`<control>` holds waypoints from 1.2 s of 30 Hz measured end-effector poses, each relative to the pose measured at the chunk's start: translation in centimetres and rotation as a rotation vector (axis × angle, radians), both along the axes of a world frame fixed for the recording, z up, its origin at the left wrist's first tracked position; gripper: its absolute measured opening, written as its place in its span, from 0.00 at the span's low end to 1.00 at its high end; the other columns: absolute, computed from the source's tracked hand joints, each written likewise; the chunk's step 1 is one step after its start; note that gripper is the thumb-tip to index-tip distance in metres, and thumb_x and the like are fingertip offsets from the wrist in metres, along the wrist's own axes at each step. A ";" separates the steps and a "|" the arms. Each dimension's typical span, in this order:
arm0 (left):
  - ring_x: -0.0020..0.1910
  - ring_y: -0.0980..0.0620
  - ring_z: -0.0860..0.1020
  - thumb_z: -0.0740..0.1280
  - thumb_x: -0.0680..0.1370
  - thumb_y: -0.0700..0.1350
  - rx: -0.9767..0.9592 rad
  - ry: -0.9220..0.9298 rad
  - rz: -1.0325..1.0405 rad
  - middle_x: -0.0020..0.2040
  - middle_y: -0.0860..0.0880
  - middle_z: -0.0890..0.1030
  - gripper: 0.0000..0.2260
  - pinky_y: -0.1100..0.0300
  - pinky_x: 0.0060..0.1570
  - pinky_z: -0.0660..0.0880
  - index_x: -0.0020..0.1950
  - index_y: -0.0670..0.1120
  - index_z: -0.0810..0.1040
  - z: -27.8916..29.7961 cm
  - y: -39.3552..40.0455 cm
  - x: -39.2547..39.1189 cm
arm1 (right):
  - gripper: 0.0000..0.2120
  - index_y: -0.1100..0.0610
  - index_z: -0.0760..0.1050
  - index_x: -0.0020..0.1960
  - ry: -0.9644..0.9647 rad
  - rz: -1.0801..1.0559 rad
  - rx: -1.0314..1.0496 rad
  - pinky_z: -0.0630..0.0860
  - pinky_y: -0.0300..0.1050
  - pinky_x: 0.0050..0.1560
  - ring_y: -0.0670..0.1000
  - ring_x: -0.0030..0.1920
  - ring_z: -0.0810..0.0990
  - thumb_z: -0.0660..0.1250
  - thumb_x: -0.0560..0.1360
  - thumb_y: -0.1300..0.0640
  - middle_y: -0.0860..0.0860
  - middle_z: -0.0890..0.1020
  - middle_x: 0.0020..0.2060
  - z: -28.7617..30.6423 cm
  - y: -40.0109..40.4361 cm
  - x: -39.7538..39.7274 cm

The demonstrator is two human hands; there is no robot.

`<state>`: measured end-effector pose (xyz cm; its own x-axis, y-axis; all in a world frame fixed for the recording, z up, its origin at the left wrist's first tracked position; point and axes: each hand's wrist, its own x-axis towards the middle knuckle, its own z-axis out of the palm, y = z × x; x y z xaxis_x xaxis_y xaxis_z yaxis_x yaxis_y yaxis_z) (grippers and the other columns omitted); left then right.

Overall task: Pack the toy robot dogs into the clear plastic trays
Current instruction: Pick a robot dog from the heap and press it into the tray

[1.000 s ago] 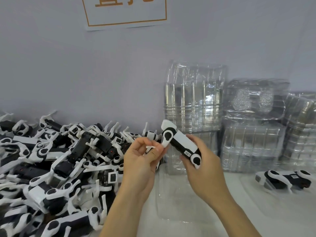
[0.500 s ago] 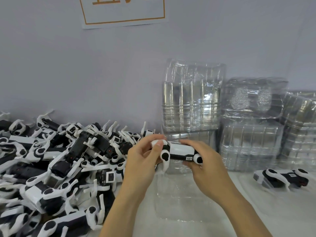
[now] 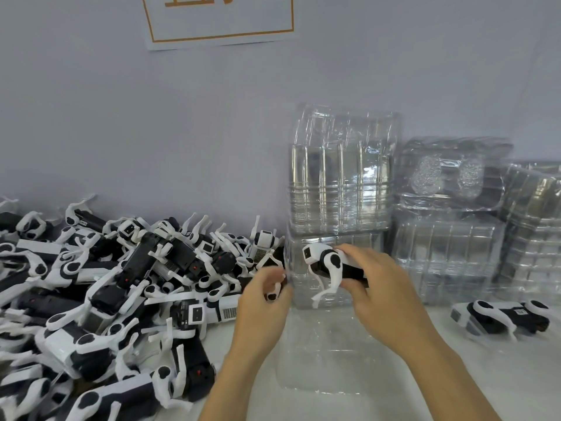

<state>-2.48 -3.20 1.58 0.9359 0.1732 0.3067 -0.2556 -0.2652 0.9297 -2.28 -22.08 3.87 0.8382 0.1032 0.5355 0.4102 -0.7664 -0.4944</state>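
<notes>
One dog (image 3: 329,267) is gripped by the right hand (image 3: 375,287) around its body, held mid-air above an open tray (image 3: 328,357) that lies flat on the table (image 3: 455,390) between the forearms. The head points to 9 o'clock; one white leg hangs down, unfolded.

Left hand (image 3: 264,302): blurred, fingers curled, just beside the dog at its 9 o'clock. Whether anything is pinched there cannot be told; it is judged free.

The loose dog pile (image 3: 106,299) sits at 9 o'clock of the tray. Tray stacks (image 3: 343,177) stand at 12 to 2 o'clock against the wall (image 3: 182,117). One packed dog (image 3: 501,320) lies at 3 o'clock, apparently already in a tray.

Step judged in hand: legs folded flat before seating.

Advice for the step:
- The hanging leg should be folded against the body by the left hand first; a splayed leg will likely foul the cavity.
- The grip should be kept on the body, not on the thin legs.
- The dog should be turned to match the cavity outline, then lowered straight down.
- The tray is light and clear, so it is likely to slide; its rim should be steadied while the dog is pressed in.
</notes>
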 end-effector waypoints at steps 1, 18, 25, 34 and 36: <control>0.53 0.61 0.78 0.69 0.79 0.40 0.043 0.038 -0.007 0.49 0.62 0.81 0.13 0.75 0.48 0.71 0.49 0.60 0.76 -0.7 0.1 0.1 | 0.20 0.44 0.72 0.69 0.020 -0.011 -0.016 0.72 0.56 0.60 0.47 0.56 0.73 0.68 0.78 0.53 0.41 0.76 0.56 0.0 -0.1 0.2; 0.59 0.70 0.72 0.66 0.77 0.34 -0.163 0.310 -0.160 0.59 0.61 0.78 0.19 0.69 0.53 0.69 0.58 0.58 0.76 -3.5 0.3 0.7 | 0.09 0.46 0.77 0.54 0.192 0.091 -0.048 0.76 0.49 0.52 0.44 0.49 0.75 0.71 0.75 0.53 0.42 0.78 0.44 -2.4 1.1 1.3; 0.64 0.64 0.72 0.67 0.77 0.33 -0.112 0.283 -0.143 0.60 0.61 0.78 0.20 0.58 0.67 0.69 0.58 0.58 0.74 -3.5 0.3 0.7 | 0.20 0.43 0.79 0.63 0.009 0.098 -0.064 0.70 0.49 0.58 0.44 0.51 0.73 0.73 0.74 0.58 0.37 0.78 0.48 -1.3 1.4 1.1; 0.62 0.67 0.71 0.68 0.76 0.35 -0.104 0.316 -0.127 0.62 0.60 0.77 0.21 0.58 0.65 0.68 0.62 0.57 0.75 -3.6 0.4 0.7 | 0.22 0.38 0.77 0.65 0.084 0.110 -0.163 0.65 0.44 0.60 0.43 0.54 0.72 0.74 0.74 0.54 0.35 0.76 0.49 -1.7 1.1 1.4; 0.65 0.61 0.74 0.69 0.77 0.36 -0.104 0.317 -0.129 0.63 0.56 0.78 0.20 0.54 0.68 0.70 0.65 0.55 0.76 -3.7 0.4 0.8 | 0.21 0.39 0.77 0.64 0.100 0.131 -0.078 0.69 0.45 0.59 0.42 0.53 0.72 0.74 0.74 0.53 0.37 0.77 0.48 -1.6 1.2 1.5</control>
<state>-1.73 -2.76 -2.14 0.9980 0.0619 -0.0159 0.0250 -0.1497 0.9884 -0.81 -20.83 2.23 0.8634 0.2529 0.4365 0.4608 -0.7475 -0.4785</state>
